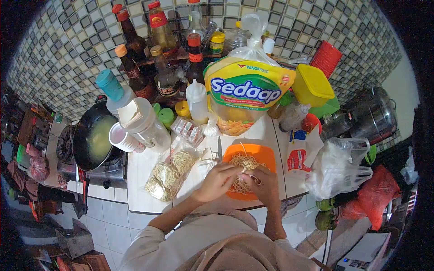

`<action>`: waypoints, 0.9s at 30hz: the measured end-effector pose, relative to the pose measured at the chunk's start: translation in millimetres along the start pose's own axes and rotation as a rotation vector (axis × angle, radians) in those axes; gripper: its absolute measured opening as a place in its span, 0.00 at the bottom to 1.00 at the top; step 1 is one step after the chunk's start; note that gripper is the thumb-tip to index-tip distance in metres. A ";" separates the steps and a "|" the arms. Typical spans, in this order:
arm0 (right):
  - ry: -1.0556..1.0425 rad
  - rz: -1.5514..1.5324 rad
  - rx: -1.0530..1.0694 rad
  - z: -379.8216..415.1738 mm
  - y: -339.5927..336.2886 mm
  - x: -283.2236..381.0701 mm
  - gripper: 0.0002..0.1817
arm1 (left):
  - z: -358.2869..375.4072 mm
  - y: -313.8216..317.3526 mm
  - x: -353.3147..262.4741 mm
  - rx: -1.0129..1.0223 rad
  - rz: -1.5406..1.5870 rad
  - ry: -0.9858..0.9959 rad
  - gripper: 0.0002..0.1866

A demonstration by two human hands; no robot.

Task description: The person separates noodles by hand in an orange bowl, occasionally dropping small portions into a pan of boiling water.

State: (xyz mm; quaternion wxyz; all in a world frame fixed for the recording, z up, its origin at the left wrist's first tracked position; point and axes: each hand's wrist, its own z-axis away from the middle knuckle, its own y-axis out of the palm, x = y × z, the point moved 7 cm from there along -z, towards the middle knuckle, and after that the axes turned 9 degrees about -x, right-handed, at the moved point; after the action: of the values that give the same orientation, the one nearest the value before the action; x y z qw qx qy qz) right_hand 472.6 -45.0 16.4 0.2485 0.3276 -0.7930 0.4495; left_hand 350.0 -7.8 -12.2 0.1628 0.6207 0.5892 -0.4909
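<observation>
Pale dry noodles [242, 161] lie loosely heaped on an orange tray [266, 154] at the front edge of the counter. Over them my left hand [219, 181] comes in from the left, its fingers bent and closed around some noodles. From the right, my right hand [264, 184] is curled with its thumb towards the left fingertips, pinching noodles too. The fingertips of both hands nearly meet; strands show around them. A clear bag of noodle cakes [168, 177] rests left of the tray. Between bag and tray lies a knife [220, 148], partly seen.
A black wok [94, 135] with pale oil sits on the stove at left. Behind the tray stands a large yellow-green Sedaap oil pouch [246, 92]. Bottles [166, 77] and jars crowd the tiled wall. A white plastic bag [337, 167] lies at right, near a steel pot [373, 113].
</observation>
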 end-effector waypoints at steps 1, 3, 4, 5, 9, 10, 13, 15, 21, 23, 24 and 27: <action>0.001 0.000 0.000 0.4 -0.9 -1.1 0.07 | -0.3 2.0 -2.1 0.034 0.062 -0.037 0.11; 0.091 -0.023 -0.034 1.4 -4.2 -9.1 0.06 | 0.4 4.1 -4.1 0.067 0.124 -0.074 0.11; 0.090 -0.023 -0.034 0.7 -6.9 -8.2 0.06 | 1.6 5.5 -2.1 0.082 0.186 -0.130 0.10; 0.127 -0.012 -0.011 -0.4 -9.4 -8.3 0.06 | 2.5 6.9 0.3 0.095 0.249 -0.185 0.10; 0.153 -0.051 -0.101 -4.1 -12.6 -9.8 0.06 | 9.6 15.9 11.6 0.227 0.399 -0.349 0.10; 0.154 -0.050 -0.101 -3.1 -11.5 -11.7 0.06 | 10.9 17.0 13.3 0.229 0.430 -0.360 0.10; 0.162 -0.056 -0.083 -1.9 -8.3 -14.7 0.05 | 11.1 16.9 14.0 0.220 0.476 -0.366 0.10; 0.190 0.005 -0.001 -1.0 -5.4 -15.0 0.07 | 10.9 18.2 13.5 0.212 0.495 -0.361 0.10; 0.202 -0.094 0.029 -3.4 1.1 -10.5 0.06 | 14.7 18.3 23.6 0.139 0.576 -0.473 0.11; 0.218 -0.131 0.028 -2.2 4.5 -9.3 0.06 | 13.3 17.1 22.1 0.154 0.606 -0.488 0.11; 0.233 -0.168 0.027 -1.3 5.9 -9.3 0.07 | 13.2 16.7 21.0 0.154 0.605 -0.489 0.11; 0.177 -0.205 -0.050 5.6 9.9 -15.7 0.07 | 13.1 15.6 19.7 0.119 0.696 -0.524 0.12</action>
State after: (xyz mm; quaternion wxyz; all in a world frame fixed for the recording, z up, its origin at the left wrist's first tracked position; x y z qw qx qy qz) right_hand 475.2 -41.4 -2.5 0.3702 0.3597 -0.7413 0.4290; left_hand 354.9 -10.7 -40.0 0.4262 0.6450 0.2546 -0.5809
